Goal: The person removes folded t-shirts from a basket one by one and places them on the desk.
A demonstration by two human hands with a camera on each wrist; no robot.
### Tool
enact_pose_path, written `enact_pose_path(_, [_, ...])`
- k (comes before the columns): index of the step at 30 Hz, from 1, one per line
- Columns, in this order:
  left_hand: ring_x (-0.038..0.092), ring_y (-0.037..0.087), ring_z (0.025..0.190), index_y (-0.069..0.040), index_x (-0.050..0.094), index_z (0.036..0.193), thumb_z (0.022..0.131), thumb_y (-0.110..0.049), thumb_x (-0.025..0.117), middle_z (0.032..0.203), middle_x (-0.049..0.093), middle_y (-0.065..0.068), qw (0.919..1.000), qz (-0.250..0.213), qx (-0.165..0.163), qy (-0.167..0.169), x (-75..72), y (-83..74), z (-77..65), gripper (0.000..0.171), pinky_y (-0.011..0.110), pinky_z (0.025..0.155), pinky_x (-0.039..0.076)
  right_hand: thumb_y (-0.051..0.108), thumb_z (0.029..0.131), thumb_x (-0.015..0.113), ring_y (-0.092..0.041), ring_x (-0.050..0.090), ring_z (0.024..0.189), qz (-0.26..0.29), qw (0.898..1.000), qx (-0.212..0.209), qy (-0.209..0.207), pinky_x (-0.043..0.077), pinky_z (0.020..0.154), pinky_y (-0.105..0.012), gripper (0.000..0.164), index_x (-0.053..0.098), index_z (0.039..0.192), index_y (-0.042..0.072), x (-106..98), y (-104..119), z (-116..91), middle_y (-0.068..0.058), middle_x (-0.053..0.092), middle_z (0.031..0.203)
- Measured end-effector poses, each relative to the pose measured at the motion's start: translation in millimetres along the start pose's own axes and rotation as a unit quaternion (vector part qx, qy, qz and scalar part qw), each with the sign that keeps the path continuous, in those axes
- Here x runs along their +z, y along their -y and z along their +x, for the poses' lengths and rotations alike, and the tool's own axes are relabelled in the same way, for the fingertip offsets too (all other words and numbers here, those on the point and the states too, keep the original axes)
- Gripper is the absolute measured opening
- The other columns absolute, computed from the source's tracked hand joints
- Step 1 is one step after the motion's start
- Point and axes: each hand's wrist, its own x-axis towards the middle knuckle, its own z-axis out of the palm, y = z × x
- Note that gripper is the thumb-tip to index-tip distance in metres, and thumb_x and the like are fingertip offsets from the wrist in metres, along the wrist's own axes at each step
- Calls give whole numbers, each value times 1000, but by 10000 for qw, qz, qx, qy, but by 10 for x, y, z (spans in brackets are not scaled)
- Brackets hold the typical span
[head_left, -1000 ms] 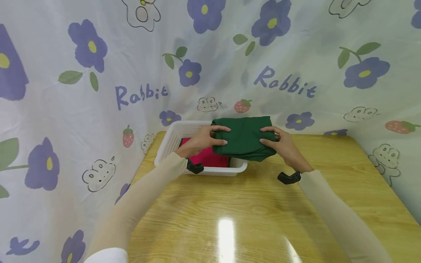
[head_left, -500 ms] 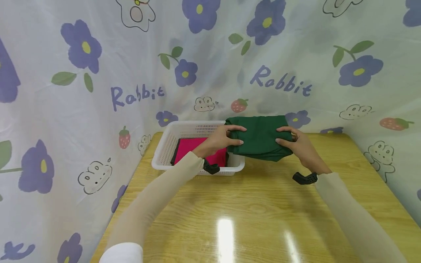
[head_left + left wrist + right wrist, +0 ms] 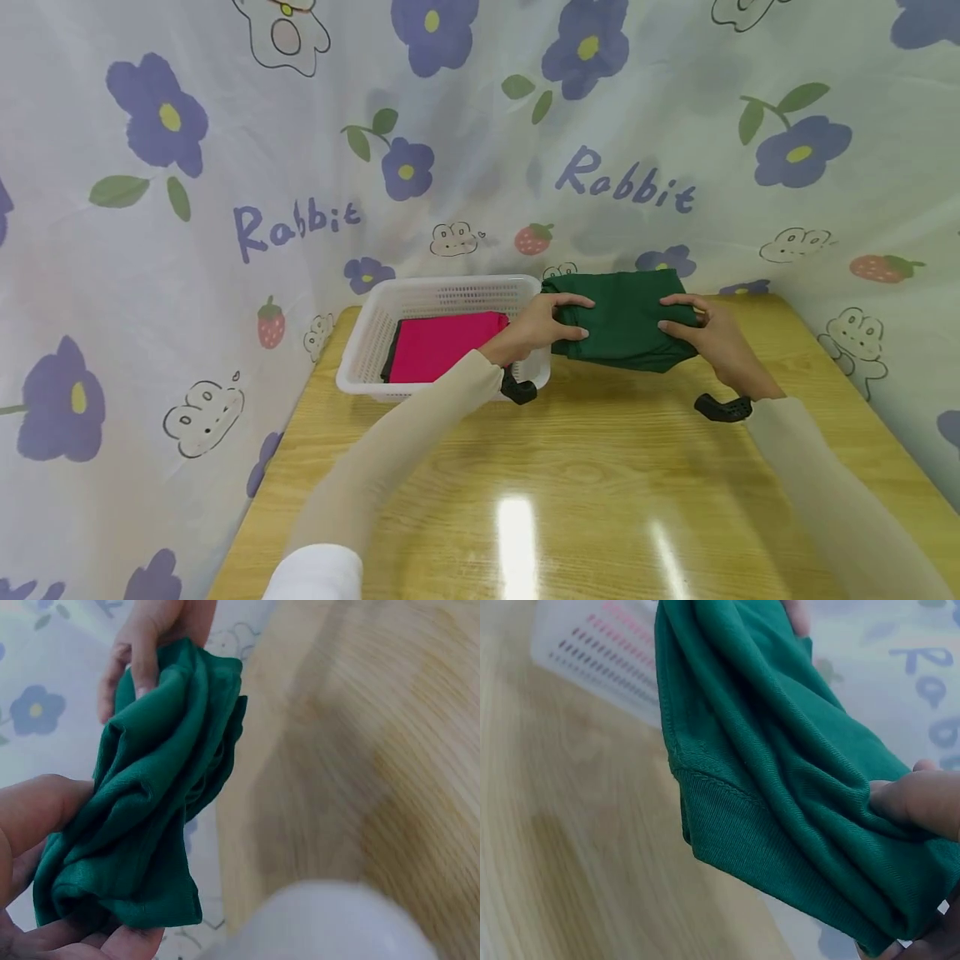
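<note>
A folded green garment (image 3: pixel 622 321) is held in the air just right of the white basket, near the back of the table. My left hand (image 3: pixel 536 327) grips its left end, thumb and fingers around the folded layers. The opposite end is gripped by my right hand (image 3: pixel 716 340) in the same way. In the left wrist view the garment (image 3: pixel 150 787) shows thick, loose folds, with tabletop below it. Stitched seams show on the garment (image 3: pixel 780 780) in the right wrist view. Some fingers of both hands are hidden under the cloth.
The white perforated basket (image 3: pixel 356 358) stands at the back left of the wooden table (image 3: pixel 600 483). Folded red-pink cloth (image 3: pixel 438 346) lies inside it over something dark. A patterned curtain (image 3: pixel 480 150) closes off the back and sides.
Both hands have carried the green garment to the right, from partly over the basket to beside it. More of the red-pink cloth in the basket shows now.
</note>
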Motion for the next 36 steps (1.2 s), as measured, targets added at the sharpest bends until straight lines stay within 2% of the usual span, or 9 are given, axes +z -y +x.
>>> enact_pose_path(9, [61,13,108,-20,69,135,92,-8,79,145,52,4,9999,131,-48,38,274,-23,168,45,27,82,57,30,100,70,-47,22,150,-264,9993,231,-129,48,85,-15,58,50,152,14,-199,-152,-49,-10,6,172])
enact_pose_path(18, [56,19,126,-24,72,130,90,-9,82,150,50,3,9987,457,-201,-96,568,24,358,45,27,89,54,31,101,69,-49,22,149,-472,9976,428,-274,47,81,-12,58,49,152,13,-373,-346,-63,-17,6,171])
enact_pose_path(21, [55,21,129,-26,73,129,89,-9,82,152,49,1,9982,493,-290,-180,676,52,423,44,28,89,54,32,101,69,-42,34,144,-498,9970,470,-366,49,81,-13,57,49,152,15,-413,-402,-63,-16,9,171])
enact_pose_path(24, [54,22,131,-26,73,128,88,-8,83,154,48,0,9978,510,-361,-243,772,87,489,45,27,86,55,34,101,69,-24,50,129,-490,9963,536,-467,52,82,-15,58,50,152,17,-446,-472,-59,-16,14,170])
enact_pose_path(27, [54,23,131,-26,73,129,88,-8,82,155,47,0,9971,566,-420,-298,846,127,545,45,27,86,55,36,100,70,-13,51,118,-523,9954,599,-536,52,80,-16,58,51,152,19,-479,-561,-43,-15,18,169])
enact_pose_path(29, [54,23,132,-25,73,129,88,-7,82,155,47,0,9967,598,-439,-324,888,161,578,46,28,87,55,35,100,70,-18,49,123,-529,9951,620,-555,51,79,-16,57,52,151,19,-497,-618,-31,-15,17,169])
enact_pose_path(32, [55,23,130,-25,73,128,88,-7,83,154,48,1,9963,629,-444,-373,948,220,631,45,27,86,54,36,100,70,-35,42,135,-607,9945,632,-568,50,83,-21,56,53,151,20,-525,-703,-11,-15,16,170])
enact_pose_path(35, [59,19,118,-22,72,130,89,-5,81,156,46,4,9972,530,-422,-331,1018,284,677,45,24,78,52,36,100,70,-46,28,146,-635,9941,655,-592,49,100,-39,56,53,150,19,-549,-785,-4,-15,13,170])
enact_pose_path(36, [61,18,107,-21,72,130,90,-4,80,157,45,5,9974,487,-426,-318,1042,304,690,45,24,73,50,36,100,70,-47,25,148,-635,9938,676,-606,46,105,-46,56,53,151,19,-555,-814,-3,-14,13,170])
